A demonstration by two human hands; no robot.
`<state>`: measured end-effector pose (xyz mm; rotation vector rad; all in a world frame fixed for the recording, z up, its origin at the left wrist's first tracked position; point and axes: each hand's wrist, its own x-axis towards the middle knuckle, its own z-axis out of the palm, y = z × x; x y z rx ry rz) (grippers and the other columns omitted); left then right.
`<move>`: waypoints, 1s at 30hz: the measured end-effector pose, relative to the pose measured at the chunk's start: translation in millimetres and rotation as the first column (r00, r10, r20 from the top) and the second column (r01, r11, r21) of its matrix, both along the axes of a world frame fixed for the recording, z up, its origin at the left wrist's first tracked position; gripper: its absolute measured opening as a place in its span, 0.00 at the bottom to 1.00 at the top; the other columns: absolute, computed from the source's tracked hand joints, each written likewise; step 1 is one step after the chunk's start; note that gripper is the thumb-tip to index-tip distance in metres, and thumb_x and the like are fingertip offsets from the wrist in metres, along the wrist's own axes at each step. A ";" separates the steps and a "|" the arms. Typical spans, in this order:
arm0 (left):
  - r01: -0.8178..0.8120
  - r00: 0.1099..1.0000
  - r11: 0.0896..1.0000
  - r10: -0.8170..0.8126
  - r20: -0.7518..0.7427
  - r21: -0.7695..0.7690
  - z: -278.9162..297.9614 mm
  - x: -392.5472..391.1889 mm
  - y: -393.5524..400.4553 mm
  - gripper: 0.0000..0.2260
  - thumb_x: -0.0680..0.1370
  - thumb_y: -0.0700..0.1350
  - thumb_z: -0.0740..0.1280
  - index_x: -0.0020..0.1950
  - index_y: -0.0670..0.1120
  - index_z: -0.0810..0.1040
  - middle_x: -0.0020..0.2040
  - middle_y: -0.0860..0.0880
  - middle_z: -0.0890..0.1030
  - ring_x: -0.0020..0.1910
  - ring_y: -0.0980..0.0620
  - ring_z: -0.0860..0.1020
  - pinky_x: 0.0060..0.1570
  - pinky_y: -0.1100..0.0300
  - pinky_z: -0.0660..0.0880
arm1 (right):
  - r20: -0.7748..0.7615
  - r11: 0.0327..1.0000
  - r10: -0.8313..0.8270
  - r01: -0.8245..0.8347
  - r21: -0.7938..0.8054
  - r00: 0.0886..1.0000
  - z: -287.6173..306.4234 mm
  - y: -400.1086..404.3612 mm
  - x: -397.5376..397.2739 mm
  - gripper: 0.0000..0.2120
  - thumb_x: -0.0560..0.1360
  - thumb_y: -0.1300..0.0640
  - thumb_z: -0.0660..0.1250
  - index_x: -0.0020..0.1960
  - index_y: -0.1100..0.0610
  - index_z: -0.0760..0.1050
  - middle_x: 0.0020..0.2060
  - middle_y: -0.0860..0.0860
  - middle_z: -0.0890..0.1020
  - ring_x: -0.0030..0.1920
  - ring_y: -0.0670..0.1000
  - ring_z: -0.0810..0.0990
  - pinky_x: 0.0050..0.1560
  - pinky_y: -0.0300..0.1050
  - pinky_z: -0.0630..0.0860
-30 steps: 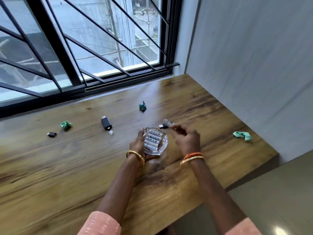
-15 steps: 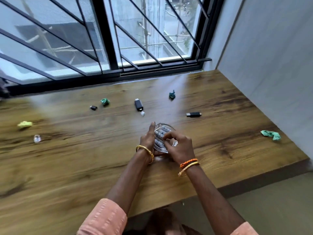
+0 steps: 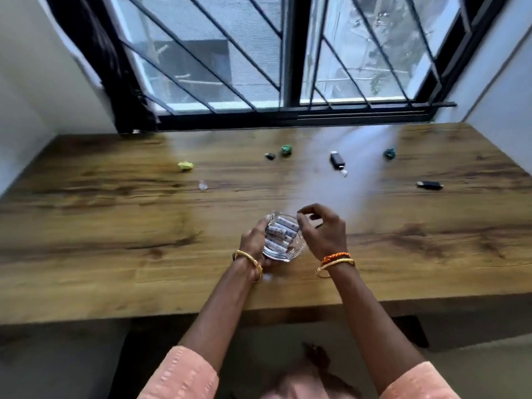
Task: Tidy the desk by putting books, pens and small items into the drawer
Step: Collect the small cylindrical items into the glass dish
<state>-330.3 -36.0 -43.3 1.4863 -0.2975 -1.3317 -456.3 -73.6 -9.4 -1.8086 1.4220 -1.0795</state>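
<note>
A clear glass dish (image 3: 290, 254) with several white batteries (image 3: 280, 233) in it sits on the wooden desk (image 3: 115, 240) near the front edge. My left hand (image 3: 254, 243) grips the dish by its left side. My right hand (image 3: 324, 231) hovers just over the dish's right rim, fingers loosely curled, with nothing visible in them. Farther back lie a black USB stick (image 3: 429, 184), a black rectangular device (image 3: 336, 160) with a small clear cap (image 3: 343, 173) beside it, and a small black piece (image 3: 269, 156). No drawer is in view.
Crumpled paper scraps lie toward the window: yellow (image 3: 186, 165), green (image 3: 286, 149) and dark teal (image 3: 389, 153). A small clear item (image 3: 203, 185) sits left of centre. A barred window (image 3: 290, 67) backs the desk, and walls close both sides.
My right hand carried a battery over to the dish, set it inside, and has now lifted off without it. The view has swung left, showing more of the desk's left side.
</note>
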 end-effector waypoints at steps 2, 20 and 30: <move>-0.019 1.000 1.000 0.019 0.015 -0.023 3.5 31.8 26.9 0.17 0.74 0.55 0.66 0.49 0.41 0.81 0.41 0.40 0.82 0.30 0.45 0.80 0.32 0.55 0.77 | -0.042 0.979 0.058 -0.049 0.199 0.997 -0.4 12.0 24.1 0.04 0.72 0.58 0.69 0.46 0.56 0.81 0.39 0.51 0.82 0.41 0.49 0.79 0.44 0.38 0.73; -0.184 0.616 0.964 -0.039 0.787 0.192 22.5 239.5 132.4 0.25 0.82 0.54 0.52 0.48 0.35 0.79 0.51 0.35 0.80 0.50 0.38 0.77 0.43 0.54 0.69 | -0.047 0.862 0.284 -0.234 0.450 0.958 -12.3 87.9 247.9 0.10 0.76 0.58 0.65 0.53 0.61 0.82 0.48 0.59 0.84 0.51 0.56 0.81 0.45 0.38 0.70; -0.062 0.455 0.987 -0.107 0.884 0.151 13.0 279.4 129.4 0.23 0.80 0.50 0.60 0.27 0.42 0.67 0.34 0.44 0.72 0.35 0.46 0.70 0.34 0.57 0.60 | -0.184 0.919 0.214 -0.134 0.372 0.959 -20.9 88.2 284.3 0.09 0.74 0.61 0.63 0.45 0.61 0.82 0.44 0.64 0.82 0.49 0.61 0.79 0.45 0.47 0.74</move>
